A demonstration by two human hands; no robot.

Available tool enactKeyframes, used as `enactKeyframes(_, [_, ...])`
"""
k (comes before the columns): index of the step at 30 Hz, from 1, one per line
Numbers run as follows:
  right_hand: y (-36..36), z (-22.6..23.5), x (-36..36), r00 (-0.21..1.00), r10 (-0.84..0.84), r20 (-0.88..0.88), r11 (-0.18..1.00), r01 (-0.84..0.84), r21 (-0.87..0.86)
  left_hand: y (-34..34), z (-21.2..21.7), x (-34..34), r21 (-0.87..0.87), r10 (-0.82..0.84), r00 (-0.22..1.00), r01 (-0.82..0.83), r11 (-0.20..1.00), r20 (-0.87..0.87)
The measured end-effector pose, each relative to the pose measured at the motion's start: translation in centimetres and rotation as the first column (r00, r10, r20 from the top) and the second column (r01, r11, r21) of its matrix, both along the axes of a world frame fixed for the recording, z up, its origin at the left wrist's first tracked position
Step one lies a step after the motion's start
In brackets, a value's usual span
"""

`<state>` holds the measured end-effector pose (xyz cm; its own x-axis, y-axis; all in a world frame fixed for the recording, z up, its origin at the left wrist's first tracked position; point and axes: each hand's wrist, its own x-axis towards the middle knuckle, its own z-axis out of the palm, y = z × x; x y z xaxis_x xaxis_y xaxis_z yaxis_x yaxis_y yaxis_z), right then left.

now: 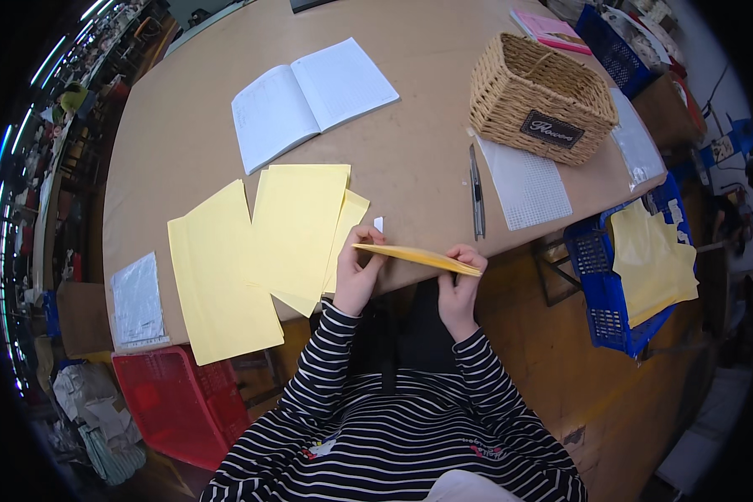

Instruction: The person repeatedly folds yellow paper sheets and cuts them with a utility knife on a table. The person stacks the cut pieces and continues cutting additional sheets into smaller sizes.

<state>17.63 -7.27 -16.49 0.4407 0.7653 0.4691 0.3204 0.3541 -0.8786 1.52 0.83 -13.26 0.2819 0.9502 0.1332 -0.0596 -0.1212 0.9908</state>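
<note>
A thin stack of yellow sheets point(418, 255), seen nearly edge-on, is held level between my two hands in front of the table's near edge. My left hand point(357, 274) pinches its left end between thumb and fingers. At the right end, my right hand point(460, 294) grips it by the corner. More yellow sheets lie on the table to the left: one pile point(226, 276) overhangs the near edge, and a fanned pile point(297, 226) sits beside my left hand. A small white slip point(378, 224) lies just beyond the left fingers.
An open notebook point(314, 100) lies farther back. At the right are a wicker basket point(552, 105), a craft knife point(477, 192) and a white gridded sheet point(523, 184). Beside the table stand a blue crate point(607, 322) with yellow sheets and a red crate point(171, 397).
</note>
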Motion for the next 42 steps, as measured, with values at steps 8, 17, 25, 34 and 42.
enactKeyframes(8, [0.6, 2.1, 1.5, 0.975, 0.048, -0.215, 0.978, -0.09, -0.19, 0.8, 0.0, 0.2, -0.091, -0.08, 0.993, 0.088, 0.992, 0.085])
enactKeyframes(17, [-0.3, 4.7, 15.4, 0.869, -0.279, -0.408, 0.941, 0.163, -0.296, -0.5, 3.3, -6.5, 0.324, 0.308, 0.829, -0.165, 0.932, -0.466])
enactKeyframes(25, [-0.5, 1.7, 21.1, 0.882, -0.451, 0.138, 0.745, 0.457, -0.486, 3.0, 0.1, -15.8, 0.284, 0.464, 0.41, -0.428, 0.858, -0.785])
enactKeyframes(34, [-1.7, 4.8, 13.4, 0.902, -0.28, 0.33, 0.858, 0.389, -0.336, 4.0, -0.4, -17.4, 0.058, 0.339, 0.7, -0.393, 0.918, -0.628])
enactKeyframes(42, [-0.2, 10.9, 7.6, 0.947, 0.013, 0.321, 0.948, 0.091, -0.305, 1.2, 6.9, -11.3, 0.256, 0.37, 0.841, -0.286, 0.923, -0.396])
